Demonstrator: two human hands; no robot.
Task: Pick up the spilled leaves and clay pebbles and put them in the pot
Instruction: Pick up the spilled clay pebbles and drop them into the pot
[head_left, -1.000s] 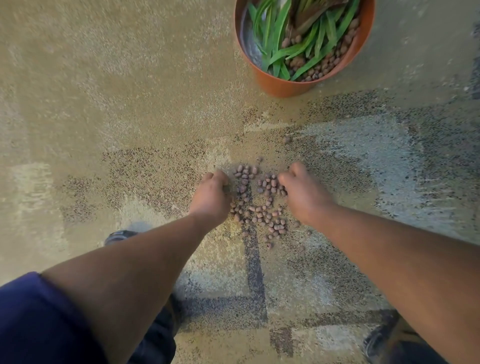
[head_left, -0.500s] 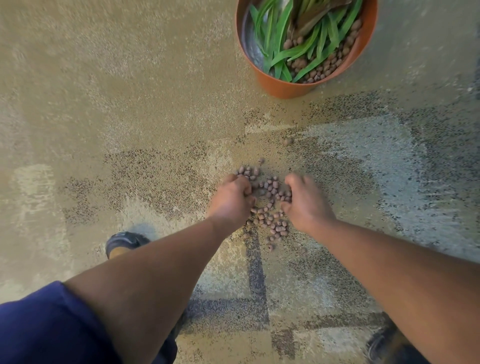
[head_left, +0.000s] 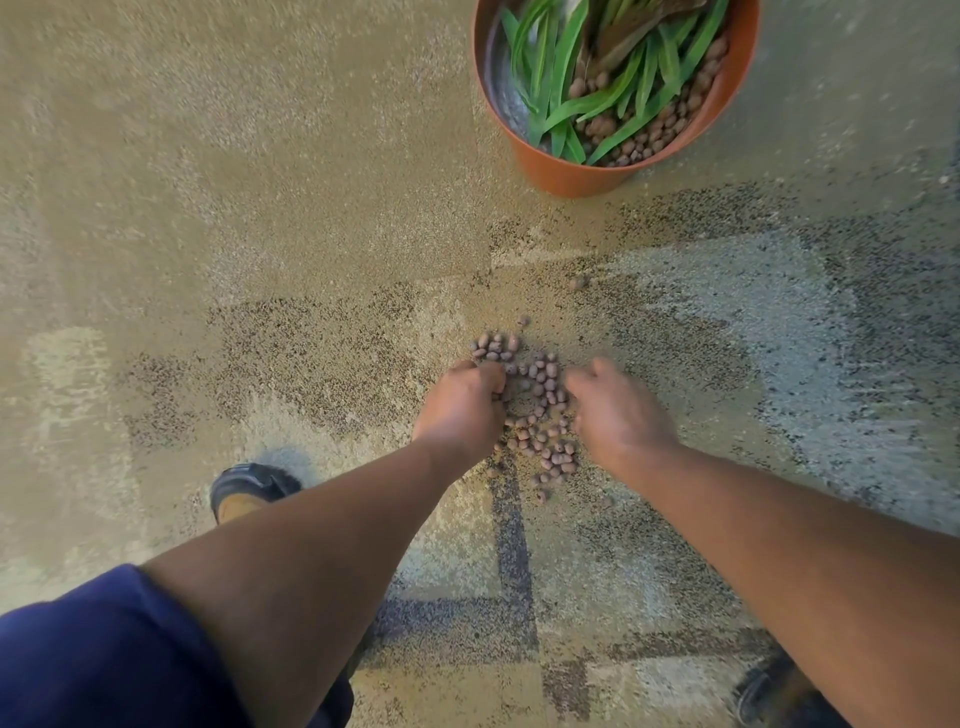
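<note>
A heap of brown clay pebbles (head_left: 543, 400) lies on the speckled floor between my two hands. My left hand (head_left: 460, 410) sits at the heap's left edge with its fingers curled round some pebbles. On the right edge, my right hand (head_left: 621, 415) is cupped, its fingers curled into the pebbles; the fingertips are hidden under the hand. The orange pot (head_left: 566, 174) stands further away at the upper right, apart from both hands. It holds green leaves (head_left: 566, 67) and more pebbles.
One stray pebble (head_left: 577, 283) lies between the heap and the pot. My left shoe (head_left: 249, 486) is close behind the left forearm, and my right shoe (head_left: 763, 688) is at the bottom right. The floor is rough concrete with dark painted lines.
Both hands have moved inward from the sides, pushing the scattered pebbles into a tighter heap. The fingers of both hands have curled into the pebbles.
</note>
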